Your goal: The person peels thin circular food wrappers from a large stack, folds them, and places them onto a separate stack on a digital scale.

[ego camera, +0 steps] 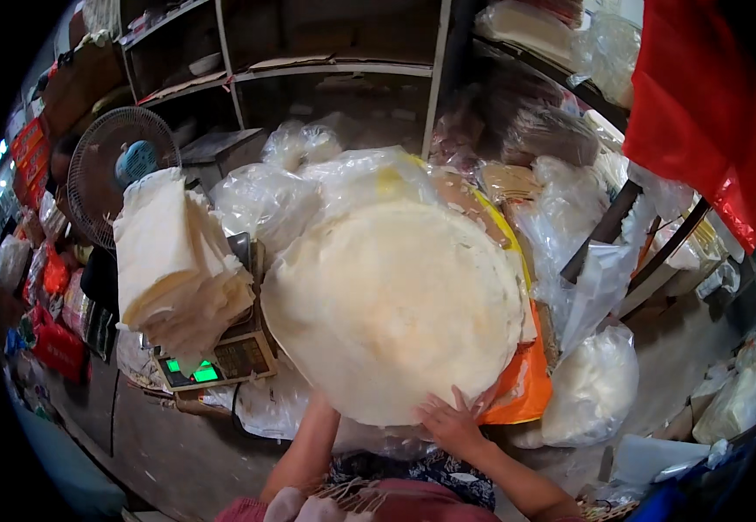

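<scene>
A large round pale sheet (397,307), like a thin flatbread, lies on a pile in front of me. My right hand (446,421) touches its near edge, fingers spread over the rim. My left forearm (306,437) reaches under the sheet's near left edge, which hides the left hand, so its grip cannot be seen. To the left, a thick stack of folded pale sheets (162,261) rests on a digital scale (247,355) with lit green displays. The stack partly covers the displays.
A fan (133,160) stands behind the stack. Clear plastic bags (263,196) lie beyond the sheet. An orange bag (524,385) is beneath its right side, beside a filled plastic bag (590,388). Red plastic (704,117) hangs at upper right. Metal shelving (332,68) lines the back.
</scene>
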Available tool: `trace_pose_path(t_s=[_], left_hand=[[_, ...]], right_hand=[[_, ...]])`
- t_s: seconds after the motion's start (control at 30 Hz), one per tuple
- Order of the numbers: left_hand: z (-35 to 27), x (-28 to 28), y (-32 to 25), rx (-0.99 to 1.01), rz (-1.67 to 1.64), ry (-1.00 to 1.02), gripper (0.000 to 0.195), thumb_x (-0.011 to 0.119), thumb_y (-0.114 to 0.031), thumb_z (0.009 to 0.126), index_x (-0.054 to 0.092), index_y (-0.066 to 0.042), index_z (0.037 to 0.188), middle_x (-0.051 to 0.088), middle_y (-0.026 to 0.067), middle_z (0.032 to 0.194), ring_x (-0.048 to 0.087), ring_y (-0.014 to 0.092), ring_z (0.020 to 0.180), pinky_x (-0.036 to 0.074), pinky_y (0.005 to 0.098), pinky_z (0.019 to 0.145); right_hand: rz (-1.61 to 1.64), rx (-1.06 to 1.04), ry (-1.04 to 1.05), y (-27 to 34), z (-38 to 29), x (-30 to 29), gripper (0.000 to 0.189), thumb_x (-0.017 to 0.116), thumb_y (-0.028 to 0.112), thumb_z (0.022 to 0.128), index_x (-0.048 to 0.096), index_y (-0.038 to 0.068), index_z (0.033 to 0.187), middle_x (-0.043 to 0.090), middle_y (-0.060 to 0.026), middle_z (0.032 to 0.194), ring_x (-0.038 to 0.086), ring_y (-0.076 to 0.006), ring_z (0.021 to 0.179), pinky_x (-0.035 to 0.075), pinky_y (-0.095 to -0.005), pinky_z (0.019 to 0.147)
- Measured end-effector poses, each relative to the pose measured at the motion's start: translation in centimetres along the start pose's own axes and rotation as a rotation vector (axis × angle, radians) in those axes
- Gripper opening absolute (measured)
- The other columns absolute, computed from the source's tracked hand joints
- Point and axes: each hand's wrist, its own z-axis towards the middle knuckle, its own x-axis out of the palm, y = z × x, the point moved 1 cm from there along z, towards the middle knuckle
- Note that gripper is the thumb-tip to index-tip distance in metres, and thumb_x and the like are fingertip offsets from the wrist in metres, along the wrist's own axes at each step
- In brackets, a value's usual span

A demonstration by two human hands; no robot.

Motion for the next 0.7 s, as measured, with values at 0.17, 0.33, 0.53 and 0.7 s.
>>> trace_pose_path(t_s=[0.17,0.33,0.53,0.7], left_hand=[[2.8,1.0,-2.2,0.096,-0.23,-0.067,0.054,0.041,-0.039,0.094,0.037,-0.003,0.135,0.044,0.0094,0.135,0.042,0.026,0.124,0.037,0.0373,0.1],[9.1,9.1,-0.3,0.222,1.022,-0.022,0.062,0.045,-0.043,0.092,0.028,-0.013,0.144,0.02,0.0092,0.151,0.015,0.029,0.139,0.014,0.0517,0.109],[13.4,10.4,7.2,0.12,1.867,0.367,0.067,0.047,-0.055,0.088,0.031,-0.019,0.143,0.019,0.0077,0.153,0.008,0.033,0.142,0.004,0.0662,0.106],[13.4,8.0,6.6,-0.029,1.724,0.526,0.083,0.055,-0.061,0.08,0.027,-0.016,0.144,0.02,0.01,0.152,0.013,0.034,0.14,0.009,0.0624,0.108]], right_hand=[[0.265,-0.02,-0.276,0.0,-1.2,-2.8,0.027,0.06,0.011,0.085,0.058,0.007,0.111,0.064,-0.0099,0.092,0.064,-0.0238,0.088,0.043,-0.0407,0.093],[1.125,0.705,-0.629,-3.3,-3.6,-3.4,0.014,0.051,0.013,0.094,0.056,0.0,0.097,0.057,-0.0036,0.079,0.053,-0.0103,0.072,0.043,-0.0233,0.071],[1.698,0.953,-0.944,-6.5,-4.5,0.0,0.028,0.053,0.013,0.094,0.054,-0.005,0.115,0.061,-0.0069,0.102,0.058,-0.0156,0.093,0.045,-0.0295,0.084],[1.757,0.97,-0.919,-5.2,-3.9,-1.2,0.032,0.058,0.01,0.091,0.052,-0.004,0.119,0.06,-0.0087,0.109,0.057,-0.0175,0.099,0.045,-0.0306,0.087]])
